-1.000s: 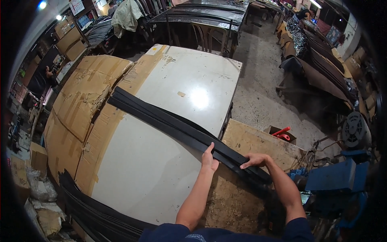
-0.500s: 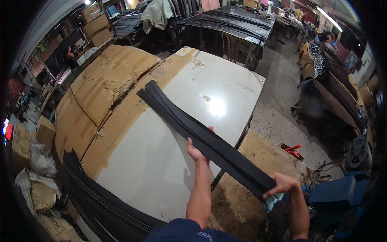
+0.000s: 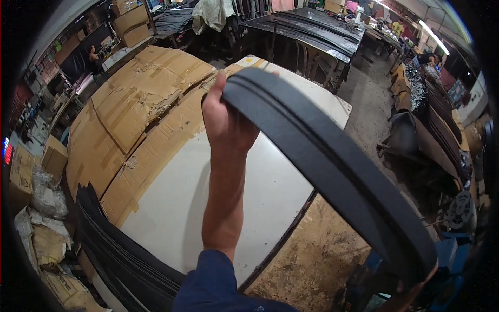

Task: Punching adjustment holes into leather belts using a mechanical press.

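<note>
Long black rubber strips, lifted off a white worktable by two hands.

Far left: stacked cardboard boxes (image 3: 31,166) and filled sacks (image 3: 44,244) on the floor. Lower left: a pile of dark strips (image 3: 119,260) hanging over the table's near edge. Left half of white table (image 3: 171,208): flattened cardboard sheets (image 3: 140,99), taped. Centre: left hand (image 3: 226,122), blue sleeve, raised above the table, fingers closed around one end of the black rubber strips (image 3: 332,161). The strips arc through the air, down to the lower right. Lower right corner: right hand (image 3: 416,291), mostly hidden, gripping the other end. Right: brown board (image 3: 317,260), concrete floor, benches stacked with dark material (image 3: 442,130).
</note>
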Demonstrator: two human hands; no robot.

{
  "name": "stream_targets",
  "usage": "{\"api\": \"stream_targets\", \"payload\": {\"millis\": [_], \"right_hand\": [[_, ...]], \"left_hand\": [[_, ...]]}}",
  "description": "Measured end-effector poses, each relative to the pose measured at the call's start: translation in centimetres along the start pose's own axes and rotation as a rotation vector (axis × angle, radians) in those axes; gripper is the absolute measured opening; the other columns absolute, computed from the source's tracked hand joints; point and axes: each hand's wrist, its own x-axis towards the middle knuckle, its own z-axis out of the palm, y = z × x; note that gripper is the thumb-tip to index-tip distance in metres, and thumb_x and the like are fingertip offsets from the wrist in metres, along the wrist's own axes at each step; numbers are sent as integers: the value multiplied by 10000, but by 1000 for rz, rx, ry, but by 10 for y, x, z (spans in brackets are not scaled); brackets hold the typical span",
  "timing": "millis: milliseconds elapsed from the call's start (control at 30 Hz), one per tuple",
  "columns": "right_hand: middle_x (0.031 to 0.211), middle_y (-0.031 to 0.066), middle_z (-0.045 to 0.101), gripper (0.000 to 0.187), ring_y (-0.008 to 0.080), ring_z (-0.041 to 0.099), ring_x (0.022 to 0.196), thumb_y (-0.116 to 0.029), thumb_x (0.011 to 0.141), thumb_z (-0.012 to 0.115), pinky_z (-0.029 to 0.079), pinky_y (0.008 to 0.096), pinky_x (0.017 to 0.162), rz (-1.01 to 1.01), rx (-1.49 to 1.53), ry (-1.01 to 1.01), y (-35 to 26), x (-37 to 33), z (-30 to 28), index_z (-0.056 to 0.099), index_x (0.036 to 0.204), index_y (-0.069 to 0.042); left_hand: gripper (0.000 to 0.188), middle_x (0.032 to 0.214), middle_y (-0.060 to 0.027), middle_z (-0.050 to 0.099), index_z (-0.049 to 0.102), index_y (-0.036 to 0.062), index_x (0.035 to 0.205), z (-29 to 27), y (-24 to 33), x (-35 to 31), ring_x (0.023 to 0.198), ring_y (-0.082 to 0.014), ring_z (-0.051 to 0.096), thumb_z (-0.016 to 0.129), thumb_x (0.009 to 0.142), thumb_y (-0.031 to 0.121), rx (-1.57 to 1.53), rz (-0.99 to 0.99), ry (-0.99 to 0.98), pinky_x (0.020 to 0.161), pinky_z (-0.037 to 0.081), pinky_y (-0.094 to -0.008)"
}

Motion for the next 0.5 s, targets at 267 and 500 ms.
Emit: {"api": "stream_targets", "payload": {"millis": [267, 500], "right_hand": [[1015, 128, 671, 777, 187, 622, 973, -321, 561, 917, 490, 352, 876, 112, 57, -817, 58, 92, 21, 591, 1158, 54], [939, 23, 667, 728, 79, 583, 853, -111, 486, 961, 513, 266, 736, 546, 426, -1593, 41, 175, 228, 599, 1099, 37]], "left_hand": [[703, 1142, -283, 609, 495, -156, 1188, -6, 56, 82, 1053, -403, 603, 282, 1010, 490, 204, -21, 60, 962, 463, -519], [630, 1180, -265, 600, 480, -96, 1244, -39, 134, 197, 1083, -401, 589, 300, 1002, 457, 605, 287, 96, 983, 452, -509]]}}
